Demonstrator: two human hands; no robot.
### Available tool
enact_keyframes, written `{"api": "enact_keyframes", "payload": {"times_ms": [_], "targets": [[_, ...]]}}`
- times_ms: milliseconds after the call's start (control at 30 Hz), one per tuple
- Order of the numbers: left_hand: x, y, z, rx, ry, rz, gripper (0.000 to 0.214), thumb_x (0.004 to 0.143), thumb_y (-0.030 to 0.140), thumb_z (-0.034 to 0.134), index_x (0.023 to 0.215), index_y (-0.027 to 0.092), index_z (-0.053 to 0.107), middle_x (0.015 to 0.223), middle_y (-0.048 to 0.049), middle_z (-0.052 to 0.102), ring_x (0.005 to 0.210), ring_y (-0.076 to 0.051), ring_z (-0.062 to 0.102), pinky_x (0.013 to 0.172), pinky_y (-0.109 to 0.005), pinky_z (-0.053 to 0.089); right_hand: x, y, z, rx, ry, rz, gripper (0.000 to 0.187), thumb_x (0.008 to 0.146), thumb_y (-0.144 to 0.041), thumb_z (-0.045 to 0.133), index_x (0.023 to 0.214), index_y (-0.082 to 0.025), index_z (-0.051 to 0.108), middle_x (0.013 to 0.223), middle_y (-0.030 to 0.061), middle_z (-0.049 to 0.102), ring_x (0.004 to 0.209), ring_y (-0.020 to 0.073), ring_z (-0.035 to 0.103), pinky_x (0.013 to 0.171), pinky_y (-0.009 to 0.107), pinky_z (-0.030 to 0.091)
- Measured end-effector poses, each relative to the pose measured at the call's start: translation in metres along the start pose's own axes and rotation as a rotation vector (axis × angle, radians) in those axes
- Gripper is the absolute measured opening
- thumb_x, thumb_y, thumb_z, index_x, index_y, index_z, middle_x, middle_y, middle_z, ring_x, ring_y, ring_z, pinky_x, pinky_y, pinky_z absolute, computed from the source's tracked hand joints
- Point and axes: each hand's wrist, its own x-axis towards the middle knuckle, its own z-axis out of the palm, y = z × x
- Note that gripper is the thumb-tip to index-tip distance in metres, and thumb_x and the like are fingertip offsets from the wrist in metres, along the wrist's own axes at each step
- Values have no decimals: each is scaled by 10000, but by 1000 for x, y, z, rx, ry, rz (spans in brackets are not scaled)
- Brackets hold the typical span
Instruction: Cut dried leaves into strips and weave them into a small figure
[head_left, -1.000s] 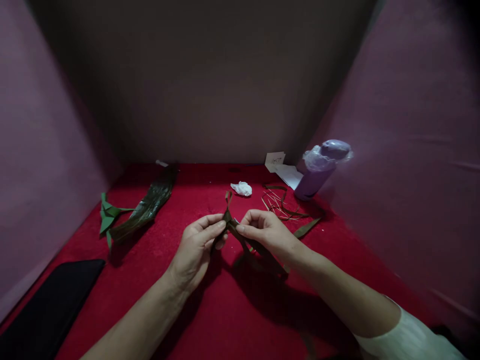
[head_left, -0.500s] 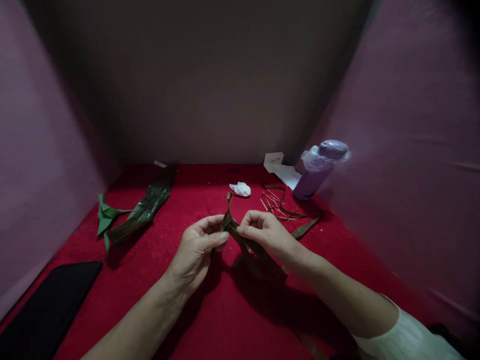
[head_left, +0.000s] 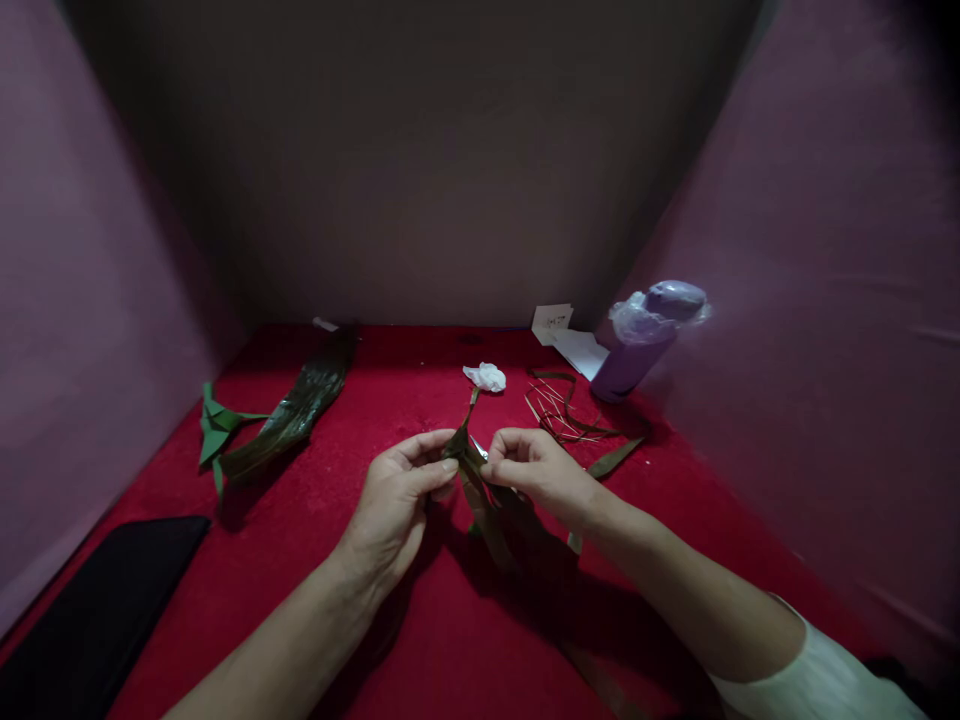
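Between thumb and fingers, my left hand [head_left: 401, 490] pinches the knotted top of a folded leaf strip [head_left: 458, 445], dark olive green, with a thin tip pointing up. My right hand [head_left: 536, 470] is closed in a pinch on one side of the same leaf piece, just right of the fold. Long loose ends of leaf [head_left: 487, 525] hang below both hands. Behind the leaf, a metal blade tip [head_left: 478, 448] shows beside my right fingers; the rest of that tool is hidden.
On the red cloth [head_left: 300, 560] lie a green folded leaf shape [head_left: 217, 425], a wide dark leaf [head_left: 304, 405], a black flat pad [head_left: 105, 620], crumpled white tissue [head_left: 486, 377], thin sticks [head_left: 555, 410] and white papers [head_left: 579, 352]. A purple bottle [head_left: 634, 355] leans at the right wall.
The leaf's thin tip has tilted to the right. My right hand has shifted slightly right and down, widening the gap between the hands, and the metal tip behind shows more.
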Motion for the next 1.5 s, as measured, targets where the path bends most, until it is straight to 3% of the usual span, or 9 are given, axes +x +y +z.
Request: {"api": "enact_keyframes", "payload": {"times_ms": [300, 533, 733, 967, 1200, 1333, 1500], "targets": [[0, 0, -1, 7, -11, 45, 270, 561, 36, 702, 815, 121, 673, 722, -20, 650, 539, -51, 512, 505, -161, 396, -1, -2, -1, 118, -133, -16, 172, 735, -281, 572, 708, -184, 432, 546, -23, 585, 419, 96, 521, 425, 213, 399], [-4, -5, 2, 58, -25, 52, 247, 564, 60, 705, 799, 131, 686, 700, -23, 648, 528, -64, 501, 499, -185, 386, -3, -1, 4, 100, -70, -77, 257, 783, -395, 573, 726, -179, 447, 511, -54, 526, 381, 60, 456, 390, 182, 341], [-3, -8, 3, 53, -18, 54, 242, 574, 59, 700, 804, 131, 683, 749, -33, 660, 597, -79, 540, 543, -183, 409, -1, 0, 5, 49, 12, -129, 266, 749, -328, 621, 631, -168, 445, 516, -58, 475, 452, 52, 430, 439, 184, 337], [-4, -7, 2, 58, -39, 40, 256, 583, 58, 694, 828, 129, 675, 761, -32, 644, 593, -74, 524, 535, -185, 399, -2, 1, 3, 71, -5, -113, 258, 744, -327, 623, 636, -168, 451, 509, -59, 485, 441, 56, 439, 437, 188, 344], [-5, -6, 2, 97, -54, 20, 203, 630, 191, 734, 808, 131, 658, 724, -30, 628, 572, -82, 528, 521, -200, 398, -5, -4, 8, 131, -46, -60, 263, 757, -355, 601, 666, -182, 424, 480, -49, 551, 358, 74, 484, 365, 182, 365], [-3, -9, 3, 93, -42, 6, 168, 646, 196, 723, 783, 126, 657, 658, -23, 623, 538, -82, 534, 501, -193, 393, -7, -4, 11, 175, -57, -79, 255, 760, -328, 599, 666, -179, 414, 552, -22, 608, 425, 108, 579, 425, 215, 450], [-1, -11, 3, 53, -78, 12, 158, 666, 185, 714, 800, 117, 664, 639, -22, 619, 529, -67, 519, 482, -169, 372, -7, -4, 10, 201, -64, -89, 238, 746, -291, 606, 658, -177, 417, 590, -3, 626, 477, 125, 613, 466, 229, 461]]}}
